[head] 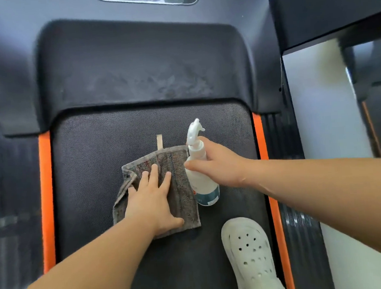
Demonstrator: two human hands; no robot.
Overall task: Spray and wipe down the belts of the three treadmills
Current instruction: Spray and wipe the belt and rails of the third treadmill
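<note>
A dark textured treadmill belt (91, 162) runs between two orange side strips. On it lies a grey-brown folded cloth (178, 181). My left hand (153, 201) presses flat on the cloth with straight, spread fingers. Right beside the cloth, a white spray bottle (202, 186) with a white trigger head points away from me. My right hand (220, 164) grips the bottle around its neck and upper body.
The dark motor cover (134, 64) with dusty smears lies ahead of the belt. Orange strips (47, 199) edge the belt. My white perforated clog (251, 255) stands on the belt's right part. A pale floor (325, 112) and another dark machine lie to the right.
</note>
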